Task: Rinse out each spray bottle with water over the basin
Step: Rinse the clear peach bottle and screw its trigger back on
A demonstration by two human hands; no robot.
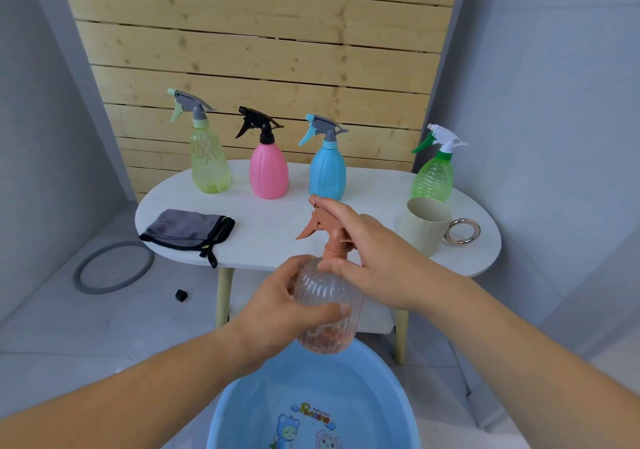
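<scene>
I hold a clear ribbed spray bottle (327,306) with a brown trigger head upright above the blue basin (242,400). My left hand (277,306) grips its body, thumb across the front. My right hand (367,258) wraps the brown spray head and neck. A little pinkish liquid sits in the bottle's bottom. On the white table (270,227) behind stand a yellow-green bottle (209,161), a pink bottle (268,171), a blue bottle (327,171) and a green bottle (433,177).
A beige mug (424,227) with a ring handle stands at the table's right, a folded grey cloth (187,229) at its left. A grey ring (112,267) and a small black cube (181,295) lie on the floor. A wooden slat wall is behind.
</scene>
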